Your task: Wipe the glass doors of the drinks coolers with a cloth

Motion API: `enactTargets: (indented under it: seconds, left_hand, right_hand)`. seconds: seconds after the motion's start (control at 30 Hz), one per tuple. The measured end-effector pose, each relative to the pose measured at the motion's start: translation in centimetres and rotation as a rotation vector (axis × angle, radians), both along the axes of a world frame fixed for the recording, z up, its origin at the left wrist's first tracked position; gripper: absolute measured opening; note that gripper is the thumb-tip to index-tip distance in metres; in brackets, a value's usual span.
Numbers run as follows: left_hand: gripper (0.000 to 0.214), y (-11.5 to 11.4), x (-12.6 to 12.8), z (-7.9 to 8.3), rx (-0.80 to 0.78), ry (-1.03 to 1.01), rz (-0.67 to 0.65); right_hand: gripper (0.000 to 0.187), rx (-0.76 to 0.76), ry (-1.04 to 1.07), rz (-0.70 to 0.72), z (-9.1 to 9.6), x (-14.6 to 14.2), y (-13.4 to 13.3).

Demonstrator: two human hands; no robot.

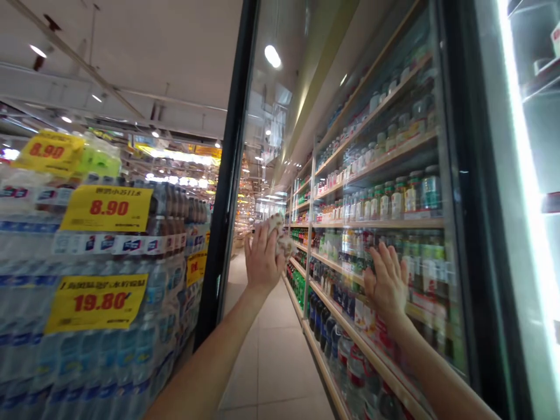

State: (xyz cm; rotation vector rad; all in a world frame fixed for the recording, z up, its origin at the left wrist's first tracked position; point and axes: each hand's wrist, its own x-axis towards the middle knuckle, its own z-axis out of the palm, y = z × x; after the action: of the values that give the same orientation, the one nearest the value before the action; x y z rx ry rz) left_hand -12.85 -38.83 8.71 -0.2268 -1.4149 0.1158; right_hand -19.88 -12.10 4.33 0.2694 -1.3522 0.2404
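A glass door point(301, 99) with a dark frame stands swung out in front of me. Under the fingers of my left hand point(262, 259) is a crumpled, pale, brown-patterned cloth point(284, 248), held against the pane near its left side. My right hand point(387, 280) is raised at the right part of the pane, its fingers stretched out and holding nothing; whether the palm touches the glass is hard to tell. Several shelves of bottled drinks point(396, 201) show through the glass.
To the left rise stacked packs of bottled water point(100, 356) with yellow price signs point(107, 208). A tiled aisle floor point(280, 361) runs away beyond the door. At the far right a bright light strip point(522, 134) edges a lit cabinet.
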Motion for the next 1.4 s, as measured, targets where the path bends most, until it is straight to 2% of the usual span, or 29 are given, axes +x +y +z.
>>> enactTargets:
  seconds: [0.03, 0.13, 0.17, 0.27, 0.33, 0.4, 0.53, 0.6, 0.63, 0.77, 0.8, 0.83, 0.97, 1.0, 1.1, 1.17, 1.23, 1.3, 1.37, 1.4]
  left_hand:
    - [0.045, -0.5, 0.2, -0.8, -0.032, -0.007, 0.003]
    - [0.044, -2.0, 0.9, -3.9, -0.293, -0.113, -0.013]
    - [0.045, -2.7, 1.1, -4.7, -0.302, -0.128, -0.01]
    - [0.052, -5.0, 1.6, -5.6, -0.088, -0.083, 0.052]
    - [0.055, -5.5, 1.7, -5.7, 0.002, -0.055, 0.075]
    - [0.053, -4.5, 1.5, -6.3, -0.056, -0.088, 0.061]
    - [0.044, -1.1, 1.1, -8.1, -0.435, -0.225, -0.004]
    - [0.044, -1.1, 1.1, -8.0, -0.515, -0.22, -0.025]
    - [0.045, -1.6, 1.2, -7.5, -0.476, -0.202, -0.019]
    - [0.052, -4.5, 1.6, -5.3, -0.091, -0.083, 0.06]
    - [0.052, -4.7, 1.7, -5.2, -0.055, -0.07, 0.065]
    - [0.052, -4.5, 1.7, -5.3, -0.074, -0.077, 0.057]
    - [0.05, -2.1, 1.1, -6.0, -0.31, -0.182, -0.025]
    - [0.05, -1.5, 0.9, -5.8, -0.309, -0.179, -0.038]
    - [0.048, -0.1, 0.3, -4.3, -0.153, -0.096, -0.038]
    - [0.047, 1.3, -0.1, -3.6, -0.11, -0.079, -0.028]
    - [0.046, 3.1, -0.5, -3.8, -0.225, -0.129, -0.023]
    - [0.044, 4.6, -0.6, -4.4, -0.457, -0.172, -0.023]
    - [0.043, 5.1, -0.7, -4.3, -0.657, -0.176, -0.013]
    - [0.043, 4.8, -0.7, -3.8, -0.689, -0.172, -0.002]
  right_hand:
    - [0.05, -0.001, 0.001, -0.001, 0.0, 0.0, 0.0]
    - [0.05, -0.006, -0.002, 0.002, 0.0, 0.0, 0.0]
    - [0.05, -0.005, -0.008, 0.003, 0.0, 0.0, 0.0]
    - [0.05, -0.008, -0.022, 0.005, 0.0, 0.0, -0.1]
    - [0.049, -0.013, -0.026, 0.008, 0.0, 0.1, -0.2]
    - [0.047, -0.019, -0.019, 0.013, 0.1, 0.2, -0.3]
    - [0.044, -0.014, 0.001, 0.012, 0.1, 0.3, -0.1]
    - [0.044, -0.01, -0.002, 0.018, 0.1, 0.2, 0.0]
    - [0.045, -0.008, -0.006, 0.022, 0.1, 0.2, 0.0]
    - [0.047, -0.014, -0.016, 0.039, 0.0, 0.3, -0.1]
    - [0.047, -0.018, -0.017, 0.041, 0.1, 0.3, -0.1]
    - [0.046, -0.024, -0.019, 0.04, 0.1, 0.4, -0.1]
    - [0.045, -0.036, -0.037, 0.034, 0.1, 0.6, -0.2]
    - [0.046, -0.035, -0.042, 0.034, 0.1, 0.5, -0.1]
    - [0.049, -0.019, -0.044, 0.04, 0.1, 0.4, 0.0]
    - [0.05, -0.014, -0.043, 0.044, 0.0, 0.3, 0.0]
    - [0.049, -0.017, -0.045, 0.043, 0.0, 0.3, 0.1]
    - [0.048, -0.022, -0.039, 0.042, 0.0, 0.3, 0.1]
    - [0.047, -0.023, -0.029, 0.042, 0.0, 0.3, 0.1]
    - [0.047, -0.021, -0.027, 0.043, 0.0, 0.3, 0.1]
